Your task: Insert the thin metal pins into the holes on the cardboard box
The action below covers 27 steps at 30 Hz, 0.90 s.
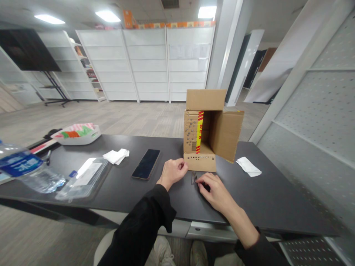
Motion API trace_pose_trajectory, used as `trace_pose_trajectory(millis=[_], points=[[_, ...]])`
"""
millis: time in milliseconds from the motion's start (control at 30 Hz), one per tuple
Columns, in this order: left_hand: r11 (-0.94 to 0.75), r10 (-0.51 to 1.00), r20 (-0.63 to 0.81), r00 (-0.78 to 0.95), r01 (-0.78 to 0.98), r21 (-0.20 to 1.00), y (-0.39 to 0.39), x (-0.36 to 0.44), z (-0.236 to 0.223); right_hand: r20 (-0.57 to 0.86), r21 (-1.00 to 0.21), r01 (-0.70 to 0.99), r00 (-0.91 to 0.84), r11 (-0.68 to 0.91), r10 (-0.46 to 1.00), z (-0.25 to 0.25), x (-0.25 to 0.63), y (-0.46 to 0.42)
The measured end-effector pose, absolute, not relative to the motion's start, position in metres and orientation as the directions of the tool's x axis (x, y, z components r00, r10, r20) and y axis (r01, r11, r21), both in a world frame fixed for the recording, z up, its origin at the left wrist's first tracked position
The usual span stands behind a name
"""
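Observation:
An open cardboard box (192, 127) lies on its side on the dark table, its opening toward me. Rows of small holes run across its lower flap (199, 165). On the left front panel are many small dark spots, beside a yellow and red tape strip. My left hand (174, 171) is at the left edge of the lower flap, fingers curled and thumb pressed in; whatever it may hold is hidden. Several thin metal screws or nails (193, 177) lie side by side just before the flap. My right hand (215, 190) reaches them, fingertips at the rightmost one, thumb and forefinger apart.
A phone (146, 164) lies left of my left hand. Farther left are folded tissue (116, 156), a clear plastic case (85, 179), a water bottle (30, 170) and a white tray (77, 139). Another tissue (249, 166) lies right of the box.

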<state>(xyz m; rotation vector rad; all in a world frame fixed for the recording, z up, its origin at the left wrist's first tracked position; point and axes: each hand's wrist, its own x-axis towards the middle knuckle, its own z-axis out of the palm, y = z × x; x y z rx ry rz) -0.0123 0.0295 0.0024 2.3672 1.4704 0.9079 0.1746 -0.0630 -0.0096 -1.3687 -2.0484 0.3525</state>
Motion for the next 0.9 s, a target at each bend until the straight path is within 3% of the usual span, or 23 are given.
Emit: trace_pose_trajectory(millis=[900], points=[[-0.480, 0.866, 0.386, 0.318, 0.744, 0.464, 0.0288, -0.0126, 0.0033, 0.354, -0.524, 0.733, -0.276, 0.433, 0.894, -0.0092, 0.1740, -0.0622]])
